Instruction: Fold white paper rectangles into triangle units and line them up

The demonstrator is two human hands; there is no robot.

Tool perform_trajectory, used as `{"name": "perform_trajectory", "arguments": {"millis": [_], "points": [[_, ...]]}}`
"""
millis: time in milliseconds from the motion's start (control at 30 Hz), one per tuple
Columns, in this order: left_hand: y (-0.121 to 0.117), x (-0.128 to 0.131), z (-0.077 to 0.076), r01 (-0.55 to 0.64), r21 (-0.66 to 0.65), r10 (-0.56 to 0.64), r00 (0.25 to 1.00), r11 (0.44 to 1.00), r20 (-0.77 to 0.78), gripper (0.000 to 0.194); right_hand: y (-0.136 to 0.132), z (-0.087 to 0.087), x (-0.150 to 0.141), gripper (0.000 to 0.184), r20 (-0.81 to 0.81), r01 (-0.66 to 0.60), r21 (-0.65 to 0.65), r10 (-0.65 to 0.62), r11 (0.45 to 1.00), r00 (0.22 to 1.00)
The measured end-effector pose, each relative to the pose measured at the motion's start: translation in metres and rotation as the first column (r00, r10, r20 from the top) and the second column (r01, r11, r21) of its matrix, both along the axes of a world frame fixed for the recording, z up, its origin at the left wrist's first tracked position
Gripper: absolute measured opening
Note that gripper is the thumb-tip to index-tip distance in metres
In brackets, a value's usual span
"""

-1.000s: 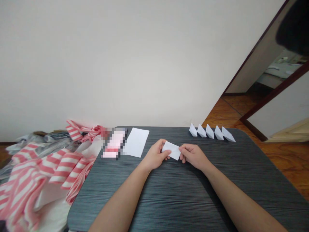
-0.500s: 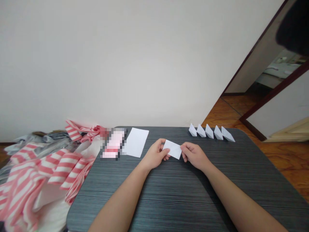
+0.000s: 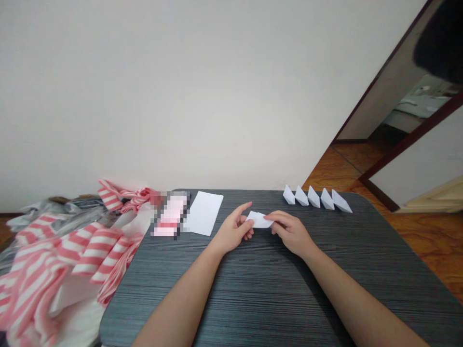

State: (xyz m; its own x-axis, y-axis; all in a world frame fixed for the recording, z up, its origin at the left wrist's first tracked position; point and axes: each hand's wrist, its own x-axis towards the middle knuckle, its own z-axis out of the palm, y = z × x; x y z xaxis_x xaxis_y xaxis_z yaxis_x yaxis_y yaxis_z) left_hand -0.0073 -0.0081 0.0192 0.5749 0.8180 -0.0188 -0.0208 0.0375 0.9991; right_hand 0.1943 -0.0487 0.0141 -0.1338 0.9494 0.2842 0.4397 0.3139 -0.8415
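Observation:
A small piece of folded white paper (image 3: pixel 259 220) is held between my two hands above the dark table. My left hand (image 3: pixel 234 228) grips its left end with the thumb on top, while the index finger points up and away from the paper. On the other end, my right hand (image 3: pixel 290 232) pinches the paper between thumb and fingers. Beyond my right hand, several folded white paper boats (image 3: pixel 314 196) stand in a row near the table's far edge. A stack of white paper sheets (image 3: pixel 205 213) lies to the left of my left hand.
Beside the paper stack is a pixelated pink and white item (image 3: pixel 169 214). Red-and-white striped cloth (image 3: pixel 97 248) is heaped left of the dark wood-grained table (image 3: pixel 260 299). A pale wall (image 3: pixel 202 96) rises behind the table, and a doorway stands at right.
The paper has tilted and its upper part has folded over, so it looks narrower. My left index finger has lifted off it, and my right fingers have shifted over its right end.

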Motion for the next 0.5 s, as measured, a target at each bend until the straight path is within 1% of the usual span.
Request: {"name": "perform_trajectory", "arguments": {"millis": [100,167,267,333,400,500], "points": [[0.0003,0.0017,-0.0026,-0.016,0.034,0.015,0.999,0.999,0.037,0.053,-0.0013,0.0007,0.0023,0.022,0.056,0.091,-0.039,-0.089,0.995,0.994],[0.0006,0.0029,-0.0044,-0.029,0.053,0.027,0.999,0.998,0.031,0.047,-0.0023,0.0011,0.0029,0.027,0.075,0.103,-0.091,-0.096,0.991,0.993],[0.0006,0.0036,-0.0048,-0.060,0.110,0.063,0.998,0.992,-0.026,0.034,-0.0034,0.0006,0.0015,0.031,0.031,0.036,-0.188,-0.030,0.982,0.999],[0.0002,0.0031,-0.0033,-0.062,0.148,0.071,0.996,0.987,-0.055,0.029,-0.0037,-0.0002,-0.0001,0.031,-0.007,-0.004,-0.232,0.003,0.973,1.000],[-0.0004,0.0025,-0.0012,-0.027,0.145,0.040,0.995,0.989,-0.087,0.028,-0.0037,-0.0008,-0.0015,0.031,-0.034,-0.028,-0.253,0.020,0.967,0.999],[-0.0015,0.0018,0.0015,0.050,0.088,-0.039,0.992,0.995,-0.120,0.030,-0.0035,-0.0006,-0.0028,0.030,-0.039,-0.062,-0.250,0.054,0.966,0.998]]}}
